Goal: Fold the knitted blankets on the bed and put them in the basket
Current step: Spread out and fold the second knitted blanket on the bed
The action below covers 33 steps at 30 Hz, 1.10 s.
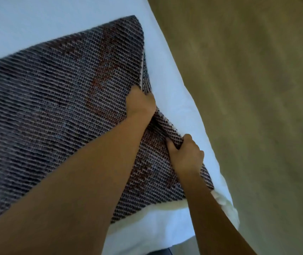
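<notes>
I find the knitted blanket (55, 98) lying on the bed (172, 74), seemingly doubled along its right edge. I have the left hand (140, 102) and right hand (185, 155) on that edge, fingers clamped on it. I judge folding part done; no basket is in view, so stowing remains.

The left arm (82, 172) and right arm (211, 208) extend forward over the knitted blanket (55, 107). The left hand (140, 102) lies at the blanket's right edge, fingers curled round that edge. The right hand (185, 155), nearer the blanket's near-right corner, pinches a fold between thumb and curled fingers.
</notes>
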Tool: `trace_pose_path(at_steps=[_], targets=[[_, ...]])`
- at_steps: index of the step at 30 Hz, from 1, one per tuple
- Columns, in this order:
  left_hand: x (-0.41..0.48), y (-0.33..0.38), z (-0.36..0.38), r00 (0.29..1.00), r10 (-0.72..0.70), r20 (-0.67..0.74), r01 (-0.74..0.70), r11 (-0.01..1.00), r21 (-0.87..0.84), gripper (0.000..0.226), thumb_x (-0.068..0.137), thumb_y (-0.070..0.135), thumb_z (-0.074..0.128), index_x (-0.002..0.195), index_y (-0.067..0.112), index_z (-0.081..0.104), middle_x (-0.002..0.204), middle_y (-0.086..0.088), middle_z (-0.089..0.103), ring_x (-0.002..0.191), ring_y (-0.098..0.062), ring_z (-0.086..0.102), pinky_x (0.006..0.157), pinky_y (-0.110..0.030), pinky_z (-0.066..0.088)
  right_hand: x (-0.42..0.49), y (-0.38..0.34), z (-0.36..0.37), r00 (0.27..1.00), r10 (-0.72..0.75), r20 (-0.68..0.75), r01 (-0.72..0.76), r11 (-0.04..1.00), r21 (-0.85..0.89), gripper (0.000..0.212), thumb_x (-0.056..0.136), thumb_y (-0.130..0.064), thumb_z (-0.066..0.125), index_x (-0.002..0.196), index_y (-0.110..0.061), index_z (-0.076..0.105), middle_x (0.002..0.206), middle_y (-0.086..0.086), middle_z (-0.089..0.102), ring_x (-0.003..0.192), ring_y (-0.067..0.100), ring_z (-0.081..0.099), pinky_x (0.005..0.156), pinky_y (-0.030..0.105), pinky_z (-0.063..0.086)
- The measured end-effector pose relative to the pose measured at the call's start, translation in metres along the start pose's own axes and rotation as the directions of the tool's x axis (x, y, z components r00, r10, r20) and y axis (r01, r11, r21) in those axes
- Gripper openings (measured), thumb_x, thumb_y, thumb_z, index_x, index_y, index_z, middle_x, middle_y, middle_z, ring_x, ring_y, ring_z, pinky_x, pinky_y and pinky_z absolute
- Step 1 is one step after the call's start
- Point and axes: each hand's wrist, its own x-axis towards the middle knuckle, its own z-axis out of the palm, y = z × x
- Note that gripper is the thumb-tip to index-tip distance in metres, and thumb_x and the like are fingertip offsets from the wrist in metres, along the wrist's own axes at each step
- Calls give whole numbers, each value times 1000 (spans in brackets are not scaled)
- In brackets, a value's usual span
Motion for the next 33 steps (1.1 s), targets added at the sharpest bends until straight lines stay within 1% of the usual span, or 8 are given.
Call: trace_pose_path(at_steps=[5,9,11,12,15,18,25,33], targets=[[-6,-31,-55,993,-114,-31,103,962,-252,24,95,16,44,105,-4,52,109,-26,58,98,-38,57,79,-42,47,-61,-44,8,962,-272,-13,273,962,35,24,87,-33,54,86,-15,38,82,12,62,77,33,60,60,32,32],[-8,-81,-121,981,-167,-96,128,937,-324,19,97,17,40,81,8,48,71,-13,45,59,-25,44,63,-39,36,-122,-94,31,915,-401,51,395,913,96,18,90,-31,50,91,-16,39,85,6,58,77,30,60,57,30,33],[-11,-115,-158,975,-174,-137,121,938,-324,21,98,18,39,100,1,52,84,-18,53,74,-33,52,68,-45,39,-158,-121,52,879,-469,82,462,882,96,17,92,-31,47,96,-15,40,94,6,59,81,28,61,60,30,36],[-13,-131,-174,973,-172,-155,114,938,-327,24,98,18,39,106,-1,52,87,-16,54,80,-33,53,69,-43,40,-174,-132,63,865,-493,93,486,869,90,18,93,-30,46,98,-14,41,97,6,59,83,28,61,61,30,37],[-21,-197,-232,968,-153,-200,82,942,-326,14,98,15,38,90,10,48,75,-2,44,63,-17,41,64,-34,32,-230,-171,105,826,-546,144,542,838,69,22,93,-28,46,108,-11,44,104,9,58,88,30,61,67,34,45],[-30,-265,-283,953,-194,-232,112,939,-325,16,96,9,36,83,13,44,70,0,40,58,-14,35,60,-31,31,-279,-202,149,793,-576,197,575,815,70,23,94,-26,46,111,-10,44,107,11,58,90,30,60,69,35,46],[-56,-397,-364,916,-260,-305,133,915,-380,17,88,10,42,99,10,56,94,-6,55,84,-20,49,71,-26,35,-369,-252,232,746,-595,300,597,796,94,27,94,-23,47,116,-7,43,116,13,56,100,29,58,81,34,47],[-63,-417,-391,881,-168,-442,-45,901,-432,29,93,9,39,115,9,58,113,-6,62,96,-14,52,79,-18,35,-407,-281,260,756,-611,233,548,786,286,20,92,-19,54,102,-3,51,97,17,62,89,28,60,78,31,43]])
